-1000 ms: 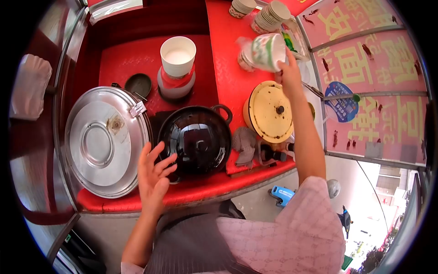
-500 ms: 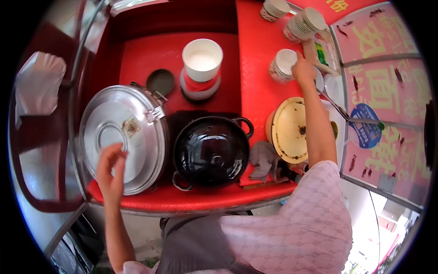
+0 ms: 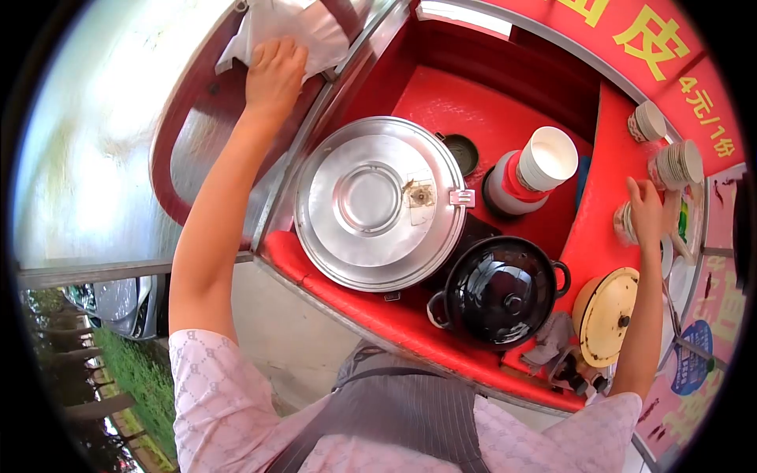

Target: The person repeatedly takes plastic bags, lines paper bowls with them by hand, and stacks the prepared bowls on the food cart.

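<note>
My left hand [image 3: 276,75] is up at the bunch of thin white plastic bags [image 3: 319,35] hanging at the upper left, its fingers bent over the plastic. On the right side of the red counter, my right hand [image 3: 646,211] is closed at a patterned paper cup [image 3: 623,224]; the hand hides much of the cup. Behind that hand stand a stack of paper cups [image 3: 676,164] and a shorter cup stack [image 3: 646,122]. Below it, a cream-coloured enamel lid [image 3: 609,319] covers a round pot, partly behind my right forearm.
A large metal pot with a clamped lid [image 3: 369,236] and a black lidded pot [image 3: 501,292] stand along the front edge. White tubs [image 3: 546,158] are stacked behind them. A grey cloth [image 3: 550,340] lies near small bottles [image 3: 578,382]. A metal frame [image 3: 303,142] borders the left.
My left hand has gone from above the metal pot's lid up to the hanging bags. The view has turned to the left. My right hand stays at the paper cup.
</note>
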Demonstrator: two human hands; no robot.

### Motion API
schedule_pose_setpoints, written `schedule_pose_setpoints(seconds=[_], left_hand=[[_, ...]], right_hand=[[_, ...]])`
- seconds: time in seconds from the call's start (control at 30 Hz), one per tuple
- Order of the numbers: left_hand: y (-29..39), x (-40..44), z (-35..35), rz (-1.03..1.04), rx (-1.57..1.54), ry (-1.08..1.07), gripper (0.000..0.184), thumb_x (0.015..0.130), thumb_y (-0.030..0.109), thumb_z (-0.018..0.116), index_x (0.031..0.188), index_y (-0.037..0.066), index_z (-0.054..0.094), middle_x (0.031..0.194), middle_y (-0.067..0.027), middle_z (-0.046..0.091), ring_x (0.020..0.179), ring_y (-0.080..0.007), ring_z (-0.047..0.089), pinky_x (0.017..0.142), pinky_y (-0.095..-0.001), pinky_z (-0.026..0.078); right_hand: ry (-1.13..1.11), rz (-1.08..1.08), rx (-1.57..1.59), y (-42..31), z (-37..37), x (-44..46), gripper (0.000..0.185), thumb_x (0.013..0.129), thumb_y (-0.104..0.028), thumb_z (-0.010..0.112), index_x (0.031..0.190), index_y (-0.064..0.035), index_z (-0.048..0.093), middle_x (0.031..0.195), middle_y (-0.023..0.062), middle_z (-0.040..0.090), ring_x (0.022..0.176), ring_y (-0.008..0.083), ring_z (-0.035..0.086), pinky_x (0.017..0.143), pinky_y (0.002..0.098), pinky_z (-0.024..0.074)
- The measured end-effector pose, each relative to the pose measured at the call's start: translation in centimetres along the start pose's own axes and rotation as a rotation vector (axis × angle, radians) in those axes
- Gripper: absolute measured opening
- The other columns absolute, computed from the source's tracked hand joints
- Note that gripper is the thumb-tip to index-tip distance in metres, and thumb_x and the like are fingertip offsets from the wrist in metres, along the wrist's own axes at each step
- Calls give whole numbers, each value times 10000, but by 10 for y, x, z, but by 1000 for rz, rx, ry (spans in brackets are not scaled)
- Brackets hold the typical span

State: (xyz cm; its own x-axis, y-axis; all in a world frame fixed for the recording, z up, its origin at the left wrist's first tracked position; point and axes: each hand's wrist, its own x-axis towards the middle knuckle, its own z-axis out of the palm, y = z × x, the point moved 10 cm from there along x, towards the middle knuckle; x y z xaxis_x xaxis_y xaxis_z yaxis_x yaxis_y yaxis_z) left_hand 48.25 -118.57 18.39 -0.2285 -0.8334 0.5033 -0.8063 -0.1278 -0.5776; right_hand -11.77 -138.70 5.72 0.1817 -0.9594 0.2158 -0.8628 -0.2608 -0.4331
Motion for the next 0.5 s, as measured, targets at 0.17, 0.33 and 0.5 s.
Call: schedule_pose_setpoints(seconds=[0.17,0.33,0.5], left_hand=[[-35,-17,18,-115,133,-139,441,685,230,823,1067,155,616,1114,-27,582,1057,-228,566,918,-392,434],[-45,-22,12,-78,133,-76,290,733,175,759,992,130,637,971,-19,596,956,-210,581,821,-380,442],[-44,-24,-1,5,-8,36,80,778,123,684,836,113,630,844,-30,599,847,-230,598,729,-388,448]], right_hand=[[-138,66,113,-59,58,3,572,907,-525,696,823,31,590,756,163,631,722,247,602,696,399,487],[-209,120,198,-75,107,9,542,883,-454,701,665,24,568,597,133,580,584,233,577,610,417,471],[-282,262,266,-66,139,8,513,854,-307,686,509,28,508,508,144,531,531,270,566,597,437,456]])
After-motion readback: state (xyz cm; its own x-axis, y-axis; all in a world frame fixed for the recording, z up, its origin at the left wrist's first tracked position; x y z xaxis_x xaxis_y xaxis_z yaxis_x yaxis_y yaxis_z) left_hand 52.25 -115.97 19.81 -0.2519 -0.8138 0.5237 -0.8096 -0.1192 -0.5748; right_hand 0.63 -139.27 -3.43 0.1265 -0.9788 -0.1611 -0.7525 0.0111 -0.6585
